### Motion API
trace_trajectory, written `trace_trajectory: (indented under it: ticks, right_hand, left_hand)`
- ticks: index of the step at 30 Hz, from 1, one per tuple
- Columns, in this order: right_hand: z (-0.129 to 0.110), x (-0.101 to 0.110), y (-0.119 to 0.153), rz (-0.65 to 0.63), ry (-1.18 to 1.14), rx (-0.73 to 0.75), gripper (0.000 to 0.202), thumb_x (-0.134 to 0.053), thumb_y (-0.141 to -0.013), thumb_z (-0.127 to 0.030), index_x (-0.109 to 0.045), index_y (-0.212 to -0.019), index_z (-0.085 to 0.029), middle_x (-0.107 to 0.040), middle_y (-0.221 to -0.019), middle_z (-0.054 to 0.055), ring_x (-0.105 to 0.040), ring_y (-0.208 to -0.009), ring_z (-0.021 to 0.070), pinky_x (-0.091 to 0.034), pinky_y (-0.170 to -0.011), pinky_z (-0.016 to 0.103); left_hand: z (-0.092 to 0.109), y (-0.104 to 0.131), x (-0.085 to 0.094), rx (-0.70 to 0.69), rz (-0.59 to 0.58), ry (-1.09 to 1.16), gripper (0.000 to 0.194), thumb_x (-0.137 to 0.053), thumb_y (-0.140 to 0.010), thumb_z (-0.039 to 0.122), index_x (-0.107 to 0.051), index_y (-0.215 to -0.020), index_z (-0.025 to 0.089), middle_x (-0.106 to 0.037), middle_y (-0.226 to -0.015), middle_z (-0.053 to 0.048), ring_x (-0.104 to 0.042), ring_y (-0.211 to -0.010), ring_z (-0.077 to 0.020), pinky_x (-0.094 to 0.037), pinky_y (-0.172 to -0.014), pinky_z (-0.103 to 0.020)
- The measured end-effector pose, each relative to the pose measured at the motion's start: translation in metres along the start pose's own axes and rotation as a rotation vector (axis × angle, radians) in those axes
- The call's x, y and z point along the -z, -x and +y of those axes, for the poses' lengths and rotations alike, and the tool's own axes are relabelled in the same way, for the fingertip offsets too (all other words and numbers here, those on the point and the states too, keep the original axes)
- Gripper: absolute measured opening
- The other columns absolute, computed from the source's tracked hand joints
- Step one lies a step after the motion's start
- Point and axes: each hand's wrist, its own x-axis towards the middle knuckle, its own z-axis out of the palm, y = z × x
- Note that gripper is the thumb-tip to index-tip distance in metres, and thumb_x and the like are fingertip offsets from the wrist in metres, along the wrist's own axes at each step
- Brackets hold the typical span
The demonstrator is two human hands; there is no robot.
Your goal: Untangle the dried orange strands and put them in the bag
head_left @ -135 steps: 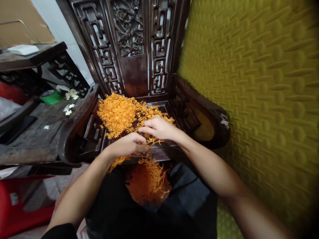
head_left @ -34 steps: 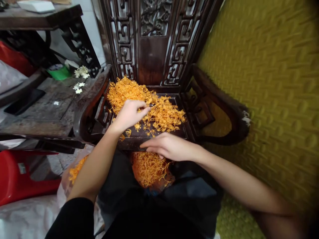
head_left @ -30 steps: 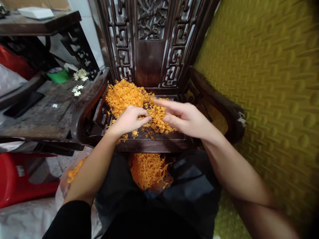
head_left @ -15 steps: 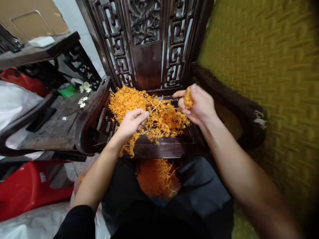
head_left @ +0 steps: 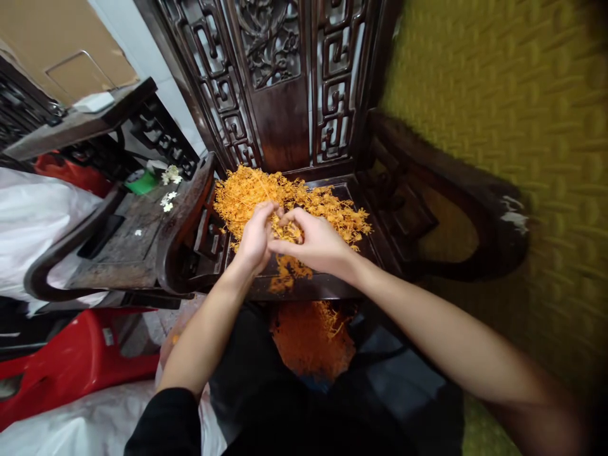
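A heap of orange, branching sprigs with small flower-like tips point(head_left: 247, 190) lies on the seat of a dark carved wooden chair point(head_left: 280, 120). My left hand point(head_left: 256, 237) and my right hand point(head_left: 320, 240) meet over the front of this heap. The right fingers curl round a small clump of orange sprigs point(head_left: 287, 233). My left fingers are closed against the same clump, their tips partly hidden. Just below the hands, more sprigs point(head_left: 289, 272) hang or lie near the seat's front edge; which of the two I cannot tell.
Between my knees is an orange-coloured container or bag point(head_left: 311, 342) with sprigs at its top. To the left stand another wooden chair with pale flower pieces point(head_left: 168, 199) and a green object point(head_left: 141, 182), a red plastic stool point(head_left: 80, 361) and white sacks. A wooden armrest point(head_left: 475, 183) curves at right.
My right hand has moved left and down from the heap's right side, bringing its clump to my left hand. The left hand has shifted slightly. The view has tilted a little.
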Motion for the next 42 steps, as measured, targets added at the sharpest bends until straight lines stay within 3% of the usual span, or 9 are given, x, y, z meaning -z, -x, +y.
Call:
trace_trajectory:
  ticks: [6,11,15,18,23,29,32,36,42]
  right_hand:
    - [0.019,0.006,-0.008,0.181,0.054,-0.010,0.027,-0.060,-0.094,-0.046,-0.063,-0.093,-0.019,-0.048,-0.058,-0.005,-0.037,-0.049,0.0111,-0.028,-0.054,0.028]
    - [0.027,0.018,-0.012,0.219,-0.098,-0.030,0.038,-0.061,-0.091,-0.057,-0.062,-0.083,-0.020,-0.052,-0.061,-0.003,-0.042,-0.055,0.0127,-0.032,-0.055,0.028]
    - [0.028,0.025,-0.011,0.229,-0.270,-0.073,0.051,-0.062,-0.086,-0.069,-0.054,-0.071,-0.021,-0.050,-0.054,-0.004,-0.040,-0.049,0.0113,-0.032,-0.052,0.027]
    - [0.030,0.027,-0.012,0.262,-0.277,-0.071,0.051,-0.064,-0.086,-0.067,-0.052,-0.067,-0.021,-0.050,-0.054,-0.003,-0.039,-0.048,0.0105,-0.032,-0.051,0.028]
    - [0.034,0.034,-0.019,0.533,-0.106,0.015,0.045,-0.068,-0.088,-0.057,-0.053,-0.066,-0.020,-0.053,-0.061,-0.001,-0.044,-0.056,0.0117,-0.033,-0.054,0.028]
    - [0.067,0.093,-0.023,0.919,-0.375,-0.032,0.039,-0.065,-0.091,-0.053,-0.045,-0.071,-0.026,-0.042,-0.050,-0.007,-0.030,-0.037,0.0068,-0.025,-0.041,0.027]
    - [0.067,0.096,-0.015,0.684,-0.477,-0.084,0.037,-0.070,-0.087,-0.054,-0.051,-0.076,-0.024,-0.058,-0.062,-0.002,-0.039,-0.040,0.0067,-0.030,-0.040,0.026]
    - [0.039,0.059,-0.006,0.233,-0.393,-0.068,0.038,-0.066,-0.088,-0.057,-0.066,-0.096,-0.020,-0.067,-0.074,0.002,-0.054,-0.050,0.0112,-0.039,-0.047,0.028]
    - [0.017,0.025,-0.010,0.060,-0.066,0.062,0.033,-0.074,-0.083,-0.051,-0.073,-0.088,-0.018,-0.074,-0.089,0.004,-0.065,-0.082,0.0179,-0.047,-0.077,0.033]
  left_hand:
    - [0.008,0.009,0.008,0.166,-0.212,-0.141,0.026,-0.061,-0.075,0.014,-0.063,-0.100,0.018,-0.064,-0.097,-0.005,-0.063,-0.081,-0.0131,-0.055,-0.073,-0.027]
    - [0.005,0.003,0.019,0.150,-0.208,-0.207,0.034,-0.084,-0.067,0.024,-0.066,-0.095,0.016,-0.060,-0.078,0.001,-0.055,-0.063,-0.0069,-0.052,-0.059,-0.021]
    - [0.001,-0.003,0.025,0.013,-0.149,-0.258,0.039,-0.089,-0.066,0.032,-0.066,-0.093,0.017,-0.061,-0.074,0.003,-0.052,-0.055,-0.0049,-0.046,-0.049,-0.019]
    - [0.005,-0.003,0.025,-0.006,-0.155,-0.329,0.040,-0.091,-0.063,0.035,-0.066,-0.088,0.016,-0.061,-0.067,0.003,-0.050,-0.046,-0.0049,-0.040,-0.042,-0.020]
    - [0.017,-0.001,0.025,0.058,-0.208,-0.420,0.035,-0.092,-0.060,0.030,-0.068,-0.079,0.015,-0.062,-0.061,0.001,-0.049,-0.041,-0.0063,-0.037,-0.037,-0.021]
    - [0.026,-0.002,0.054,0.004,-0.094,-0.469,0.026,-0.089,-0.060,0.018,-0.071,-0.078,0.014,-0.065,-0.064,-0.002,-0.054,-0.045,-0.0075,-0.042,-0.039,-0.020]
    - [0.022,0.000,0.053,0.031,-0.150,-0.427,0.035,-0.091,-0.058,0.021,-0.074,-0.088,0.013,-0.070,-0.073,-0.004,-0.065,-0.060,-0.0126,-0.057,-0.053,-0.025]
    - [0.012,0.002,0.039,0.079,-0.247,-0.377,0.044,-0.093,-0.056,0.021,-0.075,-0.096,0.013,-0.074,-0.083,-0.006,-0.071,-0.074,-0.0150,-0.062,-0.071,-0.030]
    - [0.004,0.004,0.024,-0.012,-0.259,-0.393,0.030,-0.089,-0.066,0.034,-0.076,-0.085,0.013,-0.075,-0.088,-0.006,-0.069,-0.070,-0.0131,-0.061,-0.067,-0.028]
